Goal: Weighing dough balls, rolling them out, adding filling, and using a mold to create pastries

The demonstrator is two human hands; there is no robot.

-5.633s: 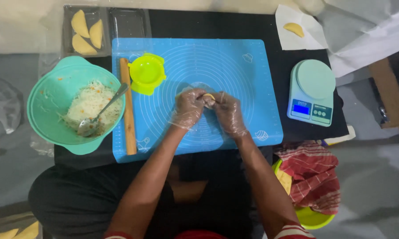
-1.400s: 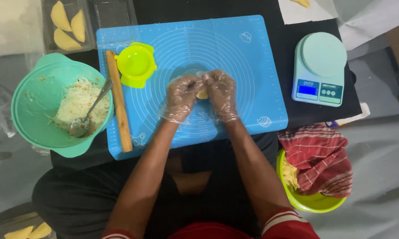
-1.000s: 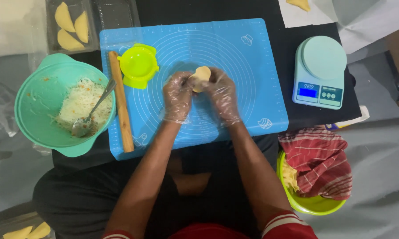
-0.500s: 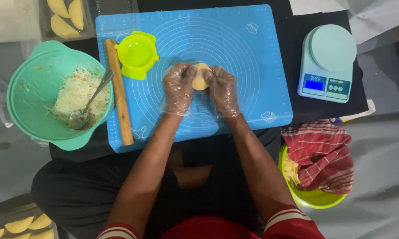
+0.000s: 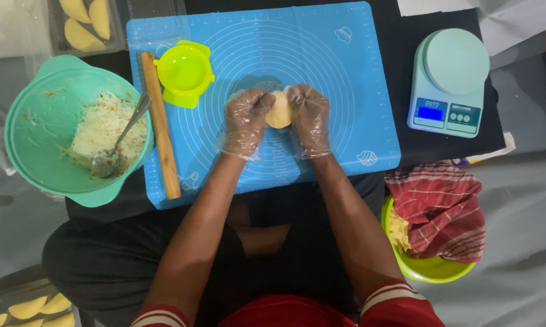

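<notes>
My left hand [image 5: 245,120] and my right hand [image 5: 310,118], both in clear plastic gloves, hold a pale yellow piece of dough [image 5: 279,111] between them above the blue silicone mat [image 5: 345,91]. The fingers of both hands curl around the dough's edges. A lime-green round dumpling press [image 5: 184,72] lies open on the mat to the left of my hands. A wooden rolling pin [image 5: 160,124] lies along the mat's left edge.
A teal bowl [image 5: 37,91] with shredded filling and a metal spoon [image 5: 117,145] sits at left. A kitchen scale [image 5: 450,82] stands at right. A lime bowl [image 5: 430,269] under a red striped cloth [image 5: 442,206] is lower right. Trays of folded pastries [image 5: 85,24] sit top left.
The dough came up off the mat into both hands and has been turned between the fingers. The view shifted a little; my hands stay over the mat's middle.
</notes>
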